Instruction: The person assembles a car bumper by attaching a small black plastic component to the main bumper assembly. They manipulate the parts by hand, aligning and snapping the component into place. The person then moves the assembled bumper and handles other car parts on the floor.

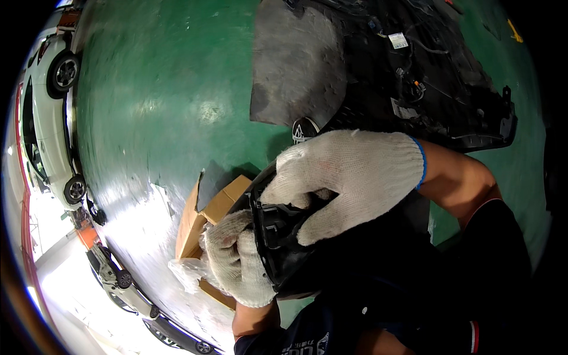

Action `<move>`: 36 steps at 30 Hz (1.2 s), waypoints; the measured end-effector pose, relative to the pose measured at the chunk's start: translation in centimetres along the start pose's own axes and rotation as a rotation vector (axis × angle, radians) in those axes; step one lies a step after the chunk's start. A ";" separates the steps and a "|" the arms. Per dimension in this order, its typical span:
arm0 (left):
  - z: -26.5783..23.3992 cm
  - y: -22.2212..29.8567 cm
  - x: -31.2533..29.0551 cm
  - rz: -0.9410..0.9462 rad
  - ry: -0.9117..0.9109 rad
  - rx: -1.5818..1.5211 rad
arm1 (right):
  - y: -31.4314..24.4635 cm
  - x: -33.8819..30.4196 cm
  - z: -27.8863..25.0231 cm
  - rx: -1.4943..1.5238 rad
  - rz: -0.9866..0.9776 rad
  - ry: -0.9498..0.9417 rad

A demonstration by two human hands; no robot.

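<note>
I hold a black plastic car part [275, 234] with a raised bracket-like moulding close in front of me. My left hand [239, 260], in a white knitted glove, is closed on its left edge with the fingers curled. Over the other side lies my right hand [355, 177], gloved the same way with a blue cuff. Its thumb and fingers bend around the moulding; the fingertips are partly hidden. The lower end of the part fades into my dark clothing.
An opened cardboard box [192, 222] with clear plastic wrap [192, 272] stands beside my left hand. A large black panel [426, 77] with wiring and a grey mat-like section [299, 65] lies ahead. A shoe [305, 129] shows near it. Cars [50, 124] stand far left on the green floor [160, 71].
</note>
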State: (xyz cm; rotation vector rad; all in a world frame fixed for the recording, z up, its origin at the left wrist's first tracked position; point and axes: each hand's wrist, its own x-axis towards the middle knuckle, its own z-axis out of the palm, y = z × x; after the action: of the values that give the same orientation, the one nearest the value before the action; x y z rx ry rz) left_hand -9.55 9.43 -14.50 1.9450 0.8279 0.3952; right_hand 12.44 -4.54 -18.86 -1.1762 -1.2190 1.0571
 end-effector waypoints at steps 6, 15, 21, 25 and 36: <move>0.3 0.4 0.3 0.055 -0.126 0.121 | 1.0 0.4 0.2 0.085 -0.042 -0.006; -0.5 -0.1 0.5 -0.034 -0.216 -0.121 | -0.5 1.7 0.7 -0.011 -0.009 0.028; -1.2 0.4 2.3 0.023 -0.279 -0.040 | -2.8 0.8 1.0 -0.089 0.071 0.129; -3.3 2.1 5.8 0.229 -0.542 0.102 | -4.6 0.3 0.9 -0.188 0.064 0.196; -3.8 5.5 9.9 0.170 -1.020 0.002 | -7.9 1.7 2.1 -0.265 0.310 0.229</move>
State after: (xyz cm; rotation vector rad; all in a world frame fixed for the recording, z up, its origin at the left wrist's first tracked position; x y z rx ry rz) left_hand -2.55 16.99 -8.46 1.8780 -0.0045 -0.4922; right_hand 10.31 -3.62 -10.90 -1.6849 -1.0382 0.9697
